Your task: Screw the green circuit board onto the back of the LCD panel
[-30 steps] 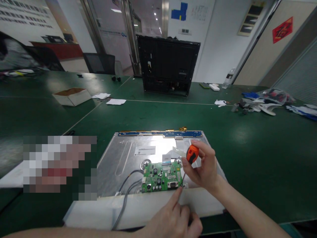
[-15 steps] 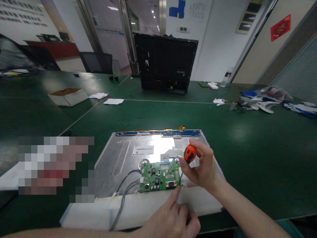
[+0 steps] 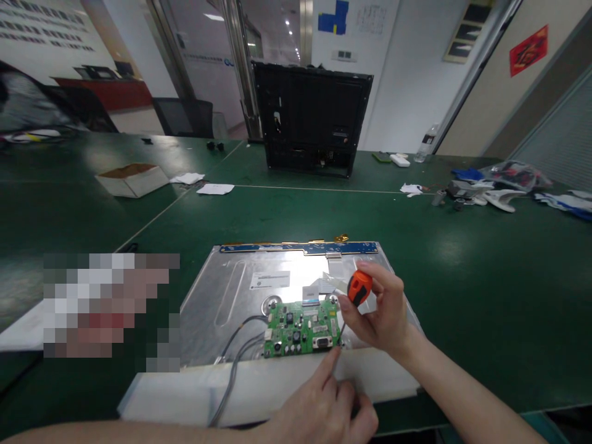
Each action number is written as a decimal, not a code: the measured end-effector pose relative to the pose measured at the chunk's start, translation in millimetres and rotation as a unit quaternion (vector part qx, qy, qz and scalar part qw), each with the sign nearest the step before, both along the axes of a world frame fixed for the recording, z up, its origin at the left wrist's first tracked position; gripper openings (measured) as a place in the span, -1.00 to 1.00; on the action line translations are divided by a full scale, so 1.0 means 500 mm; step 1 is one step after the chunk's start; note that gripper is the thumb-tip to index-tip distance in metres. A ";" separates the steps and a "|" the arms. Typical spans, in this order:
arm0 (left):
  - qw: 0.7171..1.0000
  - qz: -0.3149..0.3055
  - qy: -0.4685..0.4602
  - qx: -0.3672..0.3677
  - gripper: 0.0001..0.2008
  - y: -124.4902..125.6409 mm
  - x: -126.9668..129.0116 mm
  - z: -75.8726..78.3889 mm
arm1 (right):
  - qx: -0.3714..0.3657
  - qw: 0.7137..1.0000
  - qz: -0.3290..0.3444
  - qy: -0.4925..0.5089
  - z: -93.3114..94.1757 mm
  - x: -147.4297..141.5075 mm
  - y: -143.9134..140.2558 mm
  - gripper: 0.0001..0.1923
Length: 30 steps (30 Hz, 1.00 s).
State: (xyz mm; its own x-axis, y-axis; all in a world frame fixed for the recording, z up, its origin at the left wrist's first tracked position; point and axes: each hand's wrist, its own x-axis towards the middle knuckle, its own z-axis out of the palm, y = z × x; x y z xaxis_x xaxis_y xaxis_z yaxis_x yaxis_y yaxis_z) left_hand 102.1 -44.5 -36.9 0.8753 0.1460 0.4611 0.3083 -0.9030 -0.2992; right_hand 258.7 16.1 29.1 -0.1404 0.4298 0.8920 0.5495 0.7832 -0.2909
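Observation:
My right hand (image 3: 382, 308) grips the orange and black handle of a screwdriver (image 3: 359, 287) between thumb and fingers. Its thin shaft slants down to the lower right corner of a green circuit board (image 3: 303, 327). At that same corner is the index fingertip of my left hand (image 3: 326, 401), stretched out while the other fingers curl; I see nothing held in it. Any screw there is too small to make out. The board lies on the metal back of a display panel (image 3: 231, 290), and grey cables (image 3: 235, 370) run from its left side.
White foam sheeting (image 3: 171, 394) lies along the panel's near edge. A black monitor housing (image 3: 314, 117) stands upright at the back of the green table (image 3: 462, 259). An open box (image 3: 134, 182) sits at left, assorted items and bags (image 3: 490, 185) at right. A pixelated patch hides something at left.
The whole view has shifted slightly, so everything appears a little further right. Both hands and the screwdriver keep nearly the same place at the board's corner.

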 end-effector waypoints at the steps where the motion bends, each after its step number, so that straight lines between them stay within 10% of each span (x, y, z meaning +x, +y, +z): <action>1: 1.000 -0.001 -0.001 -0.001 -0.91 0.000 0.001 0.000 | 0.002 1.000 0.001 -0.002 0.000 0.000 -0.001 -0.46; 30: 1.000 0.012 -0.024 0.015 -0.85 -0.004 0.002 0.000 | 0.077 0.997 -0.024 -0.022 0.014 -0.009 -0.012 -0.55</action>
